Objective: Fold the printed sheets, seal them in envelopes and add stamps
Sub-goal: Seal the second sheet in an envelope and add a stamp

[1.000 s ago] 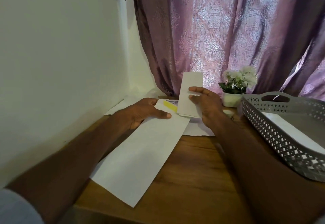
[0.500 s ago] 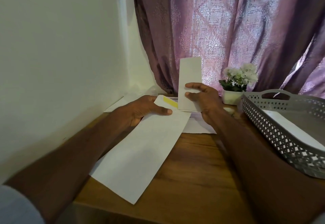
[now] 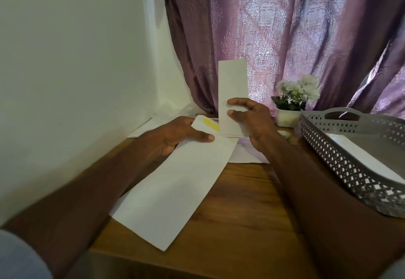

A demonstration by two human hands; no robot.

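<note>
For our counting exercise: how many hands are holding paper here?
2. The left hand holds the envelope at its open end; the right hand holds the folded sheet upright above it.

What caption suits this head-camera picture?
Right hand holds folded sheet upright at the envelope mouth, gripped by left hand.

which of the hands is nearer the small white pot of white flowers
Right. The right hand, holding the folded white sheet, sits just left of the small white pot of white flowers; the left hand grips the long white envelope farther left.
</note>
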